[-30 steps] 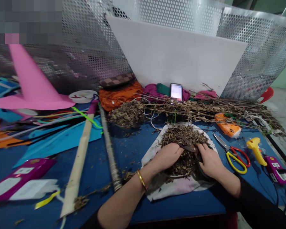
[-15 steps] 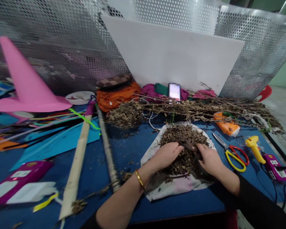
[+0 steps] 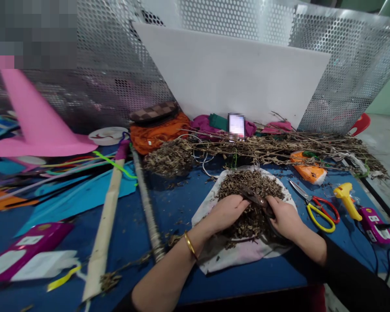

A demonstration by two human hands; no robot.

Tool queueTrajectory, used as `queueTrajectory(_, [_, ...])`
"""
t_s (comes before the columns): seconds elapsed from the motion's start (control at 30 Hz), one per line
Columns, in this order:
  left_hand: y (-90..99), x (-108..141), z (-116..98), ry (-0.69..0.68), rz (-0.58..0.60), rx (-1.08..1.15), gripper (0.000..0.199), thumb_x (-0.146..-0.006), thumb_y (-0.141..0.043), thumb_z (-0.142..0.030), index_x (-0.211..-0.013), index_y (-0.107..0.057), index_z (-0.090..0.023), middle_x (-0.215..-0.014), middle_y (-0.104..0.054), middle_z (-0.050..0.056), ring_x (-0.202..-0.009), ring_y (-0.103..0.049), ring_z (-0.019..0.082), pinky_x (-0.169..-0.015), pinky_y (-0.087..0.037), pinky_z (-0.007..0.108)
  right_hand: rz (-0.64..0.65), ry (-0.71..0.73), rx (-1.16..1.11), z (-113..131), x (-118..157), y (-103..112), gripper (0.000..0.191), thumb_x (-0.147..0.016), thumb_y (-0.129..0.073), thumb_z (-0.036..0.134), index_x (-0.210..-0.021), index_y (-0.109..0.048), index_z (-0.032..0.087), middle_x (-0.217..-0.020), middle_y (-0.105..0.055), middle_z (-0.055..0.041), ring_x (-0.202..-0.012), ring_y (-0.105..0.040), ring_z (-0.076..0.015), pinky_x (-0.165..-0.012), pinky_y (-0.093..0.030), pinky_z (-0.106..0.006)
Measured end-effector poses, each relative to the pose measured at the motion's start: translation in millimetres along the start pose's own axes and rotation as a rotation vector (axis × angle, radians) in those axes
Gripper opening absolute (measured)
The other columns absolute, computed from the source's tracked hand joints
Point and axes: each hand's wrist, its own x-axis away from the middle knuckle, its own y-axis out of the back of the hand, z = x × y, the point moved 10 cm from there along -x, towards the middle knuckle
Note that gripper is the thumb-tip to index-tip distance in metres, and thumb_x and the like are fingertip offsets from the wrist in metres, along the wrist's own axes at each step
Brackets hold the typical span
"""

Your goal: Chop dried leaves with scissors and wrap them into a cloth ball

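A heap of brown dried plant bits (image 3: pixel 247 180) lies on a white cloth (image 3: pixel 214 262) in front of me. My right hand (image 3: pixel 286 217) grips the handles of dark, rusty-looking scissors (image 3: pixel 255 197), whose blades point left over the heap. My left hand (image 3: pixel 226 211), with a gold bangle on the wrist, is closed beside the blades, thumb and fingers pressed together. What its fingers pinch is hidden from view.
Red-and-yellow-handled scissors (image 3: pixel 313 207), a yellow glue gun (image 3: pixel 347 200) and a purple box (image 3: pixel 375 225) are at right. Dried stalks (image 3: pixel 269 147) run along the back. At left lie a wooden stick (image 3: pixel 104 229), a grey pole (image 3: pixel 147 208) and a pink pointed hat (image 3: pixel 39 117).
Both hands and the dark scissors keep nearly the same place over the heap. The camera view has shifted very slightly.
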Motion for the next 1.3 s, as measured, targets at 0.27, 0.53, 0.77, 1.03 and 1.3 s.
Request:
queueTrajectory(0.27, [26.0, 5.7, 0.0, -0.099, -0.080, 0.261, 0.035, -0.088, -0.042, -0.042, -0.102, -0.061, -0.016, -0.106, -0.069, 0.007, -0.096, -0.061, 0.023, -0.085, -0.047, 0.032, -0.069, 0.032, -0.175, -5.1, 2.5, 20.6, 0.039, -0.083, -0.052, 0.028, -0.121, -0.049, 0.022, -0.110, -0.061, -0.0064, -0.093, -0.059, -0.0193, -0.075, -0.039, -0.025])
queueTrajectory(0.53, [15.6, 3.4, -7.7, -0.134, -0.071, 0.254, 0.031, -0.088, -0.043, -0.035, -0.103, -0.064, -0.018, -0.107, -0.070, 0.006, -0.100, -0.061, 0.022, -0.091, -0.046, 0.033, -0.072, 0.062, -0.172, 3.2, 4.8, 21.4, 0.040, -0.083, -0.051, 0.029, -0.123, -0.049, 0.021, -0.105, -0.061, -0.0061, -0.086, -0.059, -0.0188, -0.072, -0.039, -0.026])
queueTrajectory(0.77, [3.9, 3.6, -15.3, -0.160, -0.012, 0.242, 0.033, -0.088, -0.041, -0.032, -0.104, -0.066, -0.017, -0.110, -0.069, 0.007, -0.104, -0.061, 0.022, -0.097, -0.042, 0.032, -0.055, 0.073, -0.142, 6.8, 5.6, 20.1, 0.039, -0.085, -0.049, 0.030, -0.122, -0.048, 0.019, -0.106, -0.059, -0.0078, -0.090, -0.058, -0.0198, -0.075, -0.039, -0.027])
queueTrajectory(1.03, [5.1, 3.4, -4.8, -0.036, -0.036, 0.068, 0.040, -0.091, -0.035, -0.037, -0.091, -0.067, -0.014, -0.095, -0.070, 0.012, -0.088, -0.063, 0.024, -0.082, -0.046, 0.034, -0.008, 0.064, -0.145, 5.3, 4.1, 6.0, 0.035, -0.082, -0.049, 0.019, -0.117, -0.049, 0.017, -0.105, -0.062, -0.0096, -0.092, -0.058, -0.0199, -0.076, -0.039, -0.027])
queueTrajectory(1.3, [2.4, 2.9, -6.3, -0.042, -0.031, 0.033, 0.036, -0.091, -0.037, -0.034, -0.085, -0.067, -0.015, -0.093, -0.071, 0.011, -0.088, -0.063, 0.023, -0.083, -0.045, 0.031, -0.006, 0.052, -0.081, 5.1, 4.8, 7.8, 0.039, -0.084, -0.048, 0.026, -0.122, -0.046, 0.017, -0.109, -0.060, -0.0096, -0.093, -0.058, -0.0206, -0.076, -0.039, -0.028])
